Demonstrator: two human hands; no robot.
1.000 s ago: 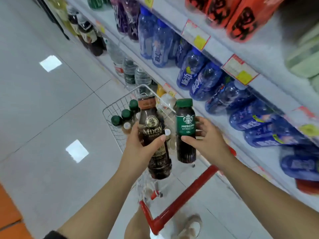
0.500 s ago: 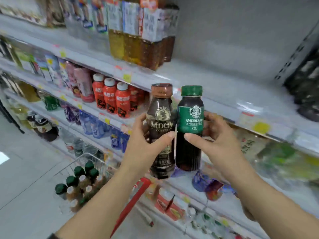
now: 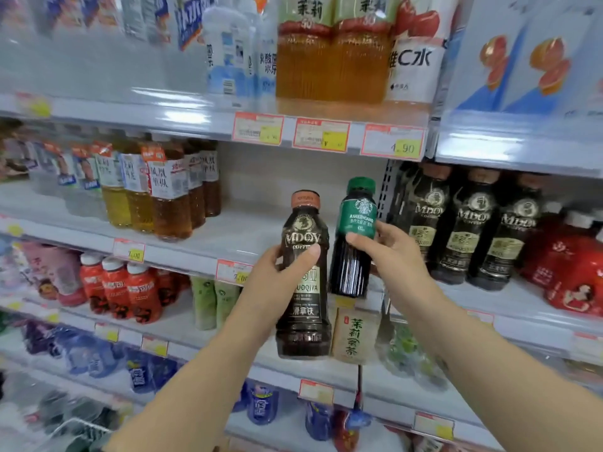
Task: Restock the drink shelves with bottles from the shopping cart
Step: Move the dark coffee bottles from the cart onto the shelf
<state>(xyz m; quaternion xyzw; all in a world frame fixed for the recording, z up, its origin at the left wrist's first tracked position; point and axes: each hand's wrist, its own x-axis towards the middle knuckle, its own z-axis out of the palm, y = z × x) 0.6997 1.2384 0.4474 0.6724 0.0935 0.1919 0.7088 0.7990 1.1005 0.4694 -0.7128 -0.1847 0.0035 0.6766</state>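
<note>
the left hand (image 3: 277, 278) grips an mdov coffee bottle (image 3: 305, 288) around its middle, with the thumb pressed across the front of the label and the other fingers wrapped behind. the bottle is upright, dark brown with a copper-coloured cap, and is held in the air in front of the shelving. just to its right, the right hand (image 3: 390, 256) holds a starbucks americano bottle (image 3: 354, 243) (green cap, green label, dark liquid below), thumb on the lower edge of the label and fingers curled round the far side. this smaller bottle leans slightly rightward at the top and sits a little higher. the two bottles are side by side and close together, though i cannot tell whether they touch.

both are raised before the middle shelf (image 3: 254, 233), whose board is bare behind them. to the left on that shelf stand amber tea bottles (image 3: 169, 197) with white labels. to the right, past a perforated upright, stands a row of matching dark coffee bottles (image 3: 470, 230), then red cartons (image 3: 571, 269). price tags (image 3: 393, 146) with yellow patches line the shelf edge above. one shelf lower, at the left, are white-capped red bottles (image 3: 117, 288).
</note>
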